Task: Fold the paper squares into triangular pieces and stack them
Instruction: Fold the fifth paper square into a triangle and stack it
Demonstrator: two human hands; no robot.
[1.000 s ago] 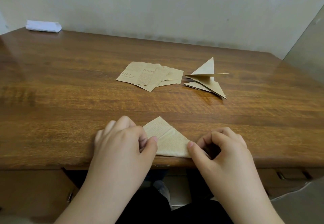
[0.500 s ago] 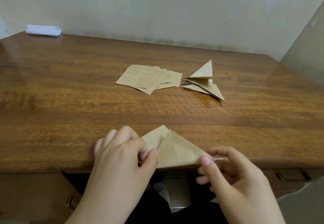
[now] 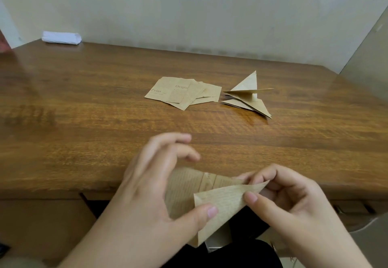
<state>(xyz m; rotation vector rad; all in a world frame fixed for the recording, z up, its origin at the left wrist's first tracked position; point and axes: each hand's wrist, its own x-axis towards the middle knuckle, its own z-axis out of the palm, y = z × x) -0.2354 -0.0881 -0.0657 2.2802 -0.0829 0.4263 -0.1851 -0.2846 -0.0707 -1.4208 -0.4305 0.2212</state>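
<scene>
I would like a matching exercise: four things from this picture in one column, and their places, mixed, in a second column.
Things:
1. flat squares
2. folded triangles
3. white packet
4. held paper

Places:
A. far left corner of the table
B. between both hands, at the near edge
C. table middle, left of the triangles
D. table middle, right of the squares

Pairs: 1-C, 2-D, 3-A, 4-B

Your left hand [image 3: 151, 194] and right hand [image 3: 294, 200] hold the half-folded brown paper piece [image 3: 220, 202] above the near edge of the wooden table [image 3: 84, 131]. Beyond it lie the flat brown paper squares [image 3: 184, 92], with the stack of folded brown paper triangles [image 3: 247, 97] just to their right. A white folded wad [image 3: 61, 37] sits at the far left corner.
</scene>
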